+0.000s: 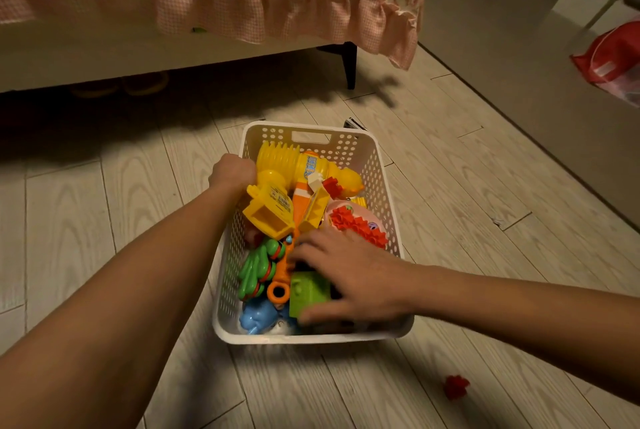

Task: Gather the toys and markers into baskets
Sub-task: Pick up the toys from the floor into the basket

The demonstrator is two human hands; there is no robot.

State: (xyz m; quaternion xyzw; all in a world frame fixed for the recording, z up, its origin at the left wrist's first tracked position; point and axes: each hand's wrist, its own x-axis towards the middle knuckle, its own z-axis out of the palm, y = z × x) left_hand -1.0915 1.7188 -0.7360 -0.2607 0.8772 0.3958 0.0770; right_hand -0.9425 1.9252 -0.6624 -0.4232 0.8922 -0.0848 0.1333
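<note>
I'm in the packing-down step: the white basket (311, 337) sits on the floor (104, 220) right in front of me, just short of the bed (173, 57), and it is already heaped with toys. My left hand (232, 170) is clenched at the far left rim. The fingers are hidden behind the knuckles, but I take them to be hooked over the basket's wall to steady it. My right hand (349, 276) lies spread and fairly flat on top of the pile, palm over the green block (306, 290), holding nothing that I can see. It looks like I'm pressing the load down or shuffling it to make room. The basket is stiff plastic, its walls punched with rows of small round holes and a slot handle at the far end. Inside is all hard, glossy plastic: a yellow hammer (294, 165) with a ribbed, bellows-like head, an orange spanner (278, 290) with a ring end, a rounded blue toy (258, 319), and toothed red gears (356, 226) on something pink. One small red piece (456, 387) lies on the pale wood-grain planks, well apart to my right. I judge the next move is to lift my right hand off the heap, reach out and pinch that knobbly bit, then drop it in. I see no markers here.
</note>
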